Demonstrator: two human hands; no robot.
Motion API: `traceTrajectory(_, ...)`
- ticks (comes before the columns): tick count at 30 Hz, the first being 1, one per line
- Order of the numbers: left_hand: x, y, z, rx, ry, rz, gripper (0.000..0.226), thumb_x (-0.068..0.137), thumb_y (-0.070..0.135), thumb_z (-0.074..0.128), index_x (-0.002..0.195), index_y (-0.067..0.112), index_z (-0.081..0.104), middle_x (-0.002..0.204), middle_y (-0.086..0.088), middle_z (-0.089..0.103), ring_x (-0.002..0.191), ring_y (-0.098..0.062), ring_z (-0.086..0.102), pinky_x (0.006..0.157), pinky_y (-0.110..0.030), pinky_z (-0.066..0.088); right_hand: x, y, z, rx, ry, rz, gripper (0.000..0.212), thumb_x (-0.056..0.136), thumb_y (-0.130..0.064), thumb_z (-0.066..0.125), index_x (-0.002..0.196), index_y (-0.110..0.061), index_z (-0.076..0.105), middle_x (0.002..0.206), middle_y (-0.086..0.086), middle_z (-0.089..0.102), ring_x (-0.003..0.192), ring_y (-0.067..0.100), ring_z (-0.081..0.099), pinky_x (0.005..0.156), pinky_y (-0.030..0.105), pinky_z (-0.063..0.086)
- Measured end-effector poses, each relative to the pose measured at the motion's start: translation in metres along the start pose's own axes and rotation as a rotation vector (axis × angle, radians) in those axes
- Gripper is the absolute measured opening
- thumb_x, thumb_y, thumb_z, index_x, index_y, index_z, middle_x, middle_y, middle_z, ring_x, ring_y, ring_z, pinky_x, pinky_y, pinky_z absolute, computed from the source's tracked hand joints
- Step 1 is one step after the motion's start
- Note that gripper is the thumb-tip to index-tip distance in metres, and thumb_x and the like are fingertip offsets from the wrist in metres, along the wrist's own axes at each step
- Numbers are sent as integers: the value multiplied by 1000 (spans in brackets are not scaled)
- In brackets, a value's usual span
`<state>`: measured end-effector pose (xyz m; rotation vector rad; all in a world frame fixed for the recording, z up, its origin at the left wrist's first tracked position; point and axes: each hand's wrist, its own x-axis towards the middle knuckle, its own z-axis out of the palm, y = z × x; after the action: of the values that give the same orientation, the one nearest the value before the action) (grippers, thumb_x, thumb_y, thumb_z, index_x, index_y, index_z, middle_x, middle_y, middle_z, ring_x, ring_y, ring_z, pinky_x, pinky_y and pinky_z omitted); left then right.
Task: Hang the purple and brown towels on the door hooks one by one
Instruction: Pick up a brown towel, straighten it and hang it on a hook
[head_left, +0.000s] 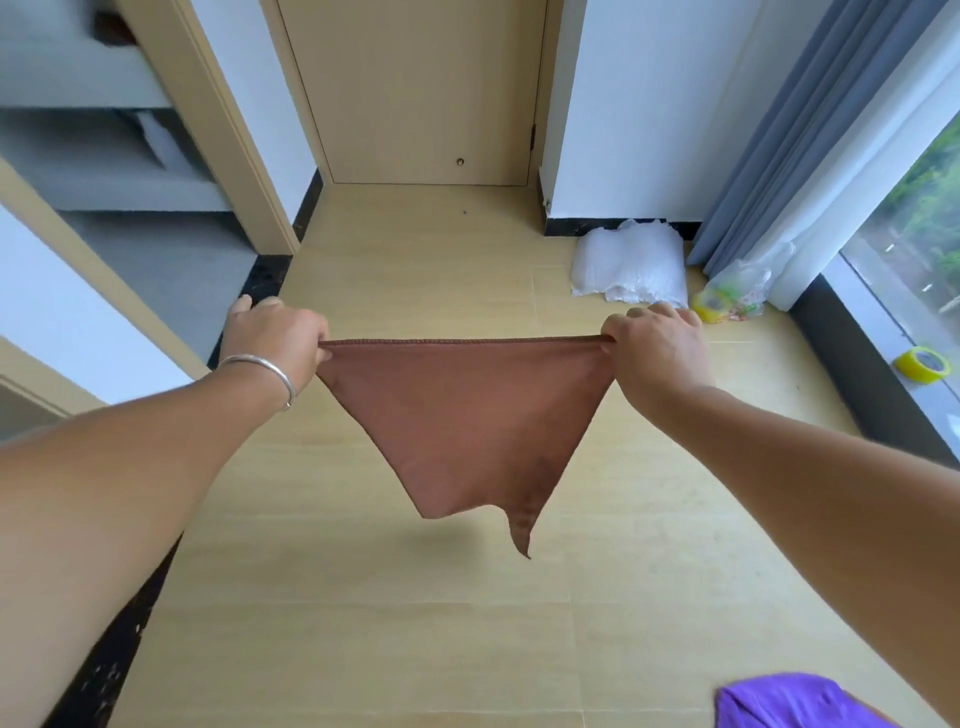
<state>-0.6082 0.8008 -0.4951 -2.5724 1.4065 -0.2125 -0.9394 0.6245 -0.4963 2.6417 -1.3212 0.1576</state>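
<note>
Nearest, at bottom right corner of view, purple towel (795, 701) shows partly; can't tell what it rests on, and neither hand touches it. Above the floor (363, 623), mid-air, brown towel (462, 415) hangs between both hands, top hem pulled taut and straight, body sagging to a point w/ one loose corner trailing lower. Looks thin, soft, light, floppy; prob. no slip risk, but it'll fold on itself if slack. Best held at the two top corners, as now. Left hand (275, 338) w/ bracelet (265, 376) pinches left top corner, fingers curled. Right hand (657, 348) pinches right top corner, same curl. Far end: closed door (415, 88) straight ahead; no hooks visible from here. White plastic wrap (631, 265) lies by right wall, curtain (789, 135) beyond.
</note>
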Motion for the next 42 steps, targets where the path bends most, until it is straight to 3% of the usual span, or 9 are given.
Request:
traceTrajectory(6,-45,-29,-11,-62,54,-19,13,91,37,61,86,30,70,71,6,60,80,-17,39,97,-38,33,-26,-11,-16,11,2,-32,14,90,-19,55,92,-24,68,85,-5,61,95,23,51,85,34,34)
traceTrajectory(10,-122,-13,6,-190,47,-27,9,88,40,66,85,34,72,72,3,59,79,-18,42,80,-32,35,-90,-6,9,45,-53,-81,15,91,-31,59,87,-25,72,82,-5,64,93,23,53,84,34,35)
traceTrajectory(16,-256,36,85,-220,-138,35,10,84,39,70,87,30,75,78,5,65,86,-20,54,68,-27,24,-218,4,79,34,-243,-137,17,89,-38,63,84,-25,73,83,-6,66,95,23,55,86,34,36)
traceTrajectory(22,-375,81,191,-250,-399,97,10,82,42,70,86,33,73,83,10,69,93,-16,57,75,-29,31,-362,11,155,29,-412,-183,21,60,-25,88,57,-21,68,58,-2,57,69,29,58,70,39,46)
traceTrajectory(24,-413,93,223,-263,-480,145,6,78,38,75,80,33,73,75,9,67,85,-17,58,74,-30,36,-403,11,180,25,-460,-204,25,55,-24,91,55,-20,67,57,-2,56,66,30,58,68,39,47)
traceTrajectory(27,-459,107,265,-302,-553,235,28,48,29,94,58,34,68,50,10,56,57,-18,57,54,-27,40,-452,8,213,32,-527,-209,28,49,-20,93,54,-19,66,55,0,55,63,30,58,64,39,48)
traceTrajectory(29,-481,115,294,-310,-550,253,35,39,28,97,54,35,66,47,11,52,50,-16,55,48,-24,40,-480,6,236,37,-566,-194,27,49,-18,92,53,-19,65,55,-1,54,62,30,57,63,39,48)
traceTrajectory(35,-502,137,353,-418,-592,161,6,84,27,71,88,25,75,80,0,68,84,-28,60,74,-34,43,-519,-1,307,15,-622,-140,21,54,-10,84,57,-21,66,60,-1,56,66,28,57,67,37,47)
traceTrajectory(42,-436,166,433,-597,-416,-4,9,88,18,66,92,20,74,85,-2,67,89,-29,57,66,-31,34,-480,-2,390,16,-605,-8,13,80,-16,63,85,-23,73,86,-2,64,93,25,54,83,35,37)
